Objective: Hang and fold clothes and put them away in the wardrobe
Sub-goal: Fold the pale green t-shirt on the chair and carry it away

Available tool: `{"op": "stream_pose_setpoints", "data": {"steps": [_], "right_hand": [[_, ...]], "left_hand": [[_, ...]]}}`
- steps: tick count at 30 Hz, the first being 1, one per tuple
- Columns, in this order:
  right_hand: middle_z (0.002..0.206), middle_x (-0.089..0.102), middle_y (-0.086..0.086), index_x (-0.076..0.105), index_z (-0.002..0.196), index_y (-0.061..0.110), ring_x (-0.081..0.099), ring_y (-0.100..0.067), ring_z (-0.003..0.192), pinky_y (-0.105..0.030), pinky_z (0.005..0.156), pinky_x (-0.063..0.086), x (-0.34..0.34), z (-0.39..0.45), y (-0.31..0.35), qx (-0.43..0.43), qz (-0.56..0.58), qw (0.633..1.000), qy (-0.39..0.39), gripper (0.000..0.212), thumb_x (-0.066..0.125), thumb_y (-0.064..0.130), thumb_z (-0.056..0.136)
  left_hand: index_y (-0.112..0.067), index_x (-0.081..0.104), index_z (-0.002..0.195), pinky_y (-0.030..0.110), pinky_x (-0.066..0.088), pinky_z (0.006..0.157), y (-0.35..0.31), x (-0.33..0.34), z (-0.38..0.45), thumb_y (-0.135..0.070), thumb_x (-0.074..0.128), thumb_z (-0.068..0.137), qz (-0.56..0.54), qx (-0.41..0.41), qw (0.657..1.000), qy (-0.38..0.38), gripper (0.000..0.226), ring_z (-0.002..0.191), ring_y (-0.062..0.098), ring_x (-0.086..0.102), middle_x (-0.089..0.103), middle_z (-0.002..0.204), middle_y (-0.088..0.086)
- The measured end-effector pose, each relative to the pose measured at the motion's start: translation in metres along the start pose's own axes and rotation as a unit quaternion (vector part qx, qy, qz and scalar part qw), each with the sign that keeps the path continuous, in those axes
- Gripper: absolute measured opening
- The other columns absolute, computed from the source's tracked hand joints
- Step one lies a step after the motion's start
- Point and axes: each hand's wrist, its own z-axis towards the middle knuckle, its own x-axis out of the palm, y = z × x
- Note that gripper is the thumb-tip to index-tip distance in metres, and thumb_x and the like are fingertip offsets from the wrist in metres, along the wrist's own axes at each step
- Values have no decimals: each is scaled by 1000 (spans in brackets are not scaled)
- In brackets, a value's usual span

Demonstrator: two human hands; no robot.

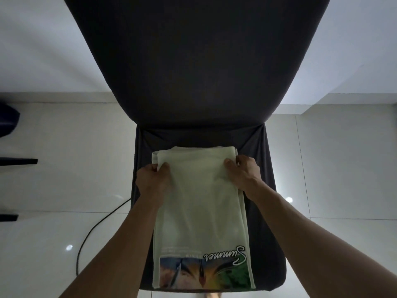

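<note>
A pale green T-shirt lies folded into a long strip on the seat of a chair with a dark cover. A colourful print with the word "Summer" shows at its near end. My left hand pinches the shirt's left edge near the far end, thumb on top. At the same height my right hand grips the right edge, its thumb also on top. Both forearms reach in from the bottom of the view.
The chair's tall dark backrest rises straight ahead. A black cable runs over the glossy white tiled floor on the left. Dark furniture parts show at the left edge. White walls stand behind.
</note>
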Motion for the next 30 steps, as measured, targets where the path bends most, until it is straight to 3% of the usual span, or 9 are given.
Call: {"op": "stream_pose_setpoints", "data": {"steps": [2,5,8,13,18,23,26,30], "right_hand": [[102,61,-5,63,114,17,61,-28,93,-37,80,53,2,-1,1,0,-10,1000,-4,33,60,42,93],[104,54,0,54,127,20,57,-24,93,-37,80,52,2,-11,-1,-2,2,1000,-15,45,62,47,92],[109,58,-2,48,129,25,57,-22,92,-40,78,54,1,-29,-10,4,24,999,-29,48,65,47,90],[90,63,2,48,120,26,59,-21,86,-42,78,53,-2,-73,-39,12,20,999,-48,43,70,41,87],[97,61,4,53,108,29,62,-19,84,-43,77,57,4,-117,-74,58,-7,998,-25,36,68,52,85],[97,67,-1,62,103,19,63,-16,79,-29,62,49,14,-161,-114,80,-6,997,15,32,67,47,90],[90,70,-3,68,95,14,62,-13,70,-24,51,44,16,-184,-135,84,-6,996,6,29,66,43,94],[82,69,-3,63,77,15,62,-15,70,-29,57,49,22,-201,-158,56,-16,998,-33,28,67,38,94]], "left_hand": [[1,66,79,29,47,61,3,2,3,-29,70,88,22,2,1000,2,31,70,22,57,62,72,8],[-8,65,95,30,49,71,3,1,-7,-38,72,86,40,13,999,-29,32,79,20,60,61,80,-2],[-16,58,105,28,41,74,9,-8,-25,-44,72,85,52,23,998,-36,37,85,16,57,60,91,-3],[-16,55,106,25,39,60,45,-32,-56,-45,74,84,84,16,996,7,42,80,13,56,60,94,-2],[-15,55,112,34,51,73,79,-51,-87,-47,74,84,99,23,994,44,47,88,19,61,62,98,0],[-15,51,113,39,55,77,110,-66,-120,-47,74,84,138,45,986,81,49,89,25,63,63,99,3],[-13,47,113,35,50,70,130,-72,-140,-36,72,88,183,54,974,125,43,86,27,60,60,97,4],[-15,46,105,42,57,72,154,-78,-156,-27,69,92,187,62,974,108,30,84,29,63,61,90,2]]}}
